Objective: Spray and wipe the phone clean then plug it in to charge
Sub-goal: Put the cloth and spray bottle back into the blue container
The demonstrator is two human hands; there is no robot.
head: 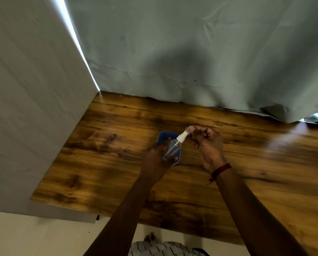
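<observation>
1. A left hand (pixel 157 159) grips a small clear plastic spray bottle (pixel 173 147) around its smooth body. The bottle is tilted, and its white pump nozzle (pixel 182 135) points up and away.
2. A right hand (pixel 206 143), fingers curled, pinches a small translucent cap (pixel 189 128) just beyond the nozzle tip. The image is blurred there.
3. Directly under the bottle lies a flat blue rectangle with rounded corners (pixel 165 134). I cannot tell whether it is the phone.
4. Under the bottle spreads a glossy dark-grained wooden desk (pixel 99 163).
5. Behind the bottle hangs creased grey-green fabric (pixel 191 52).
6. Left of the bottle stands a matte white panel (pixel 25 108).
7. A red thread bracelet (pixel 221 169) circles the right wrist.
</observation>
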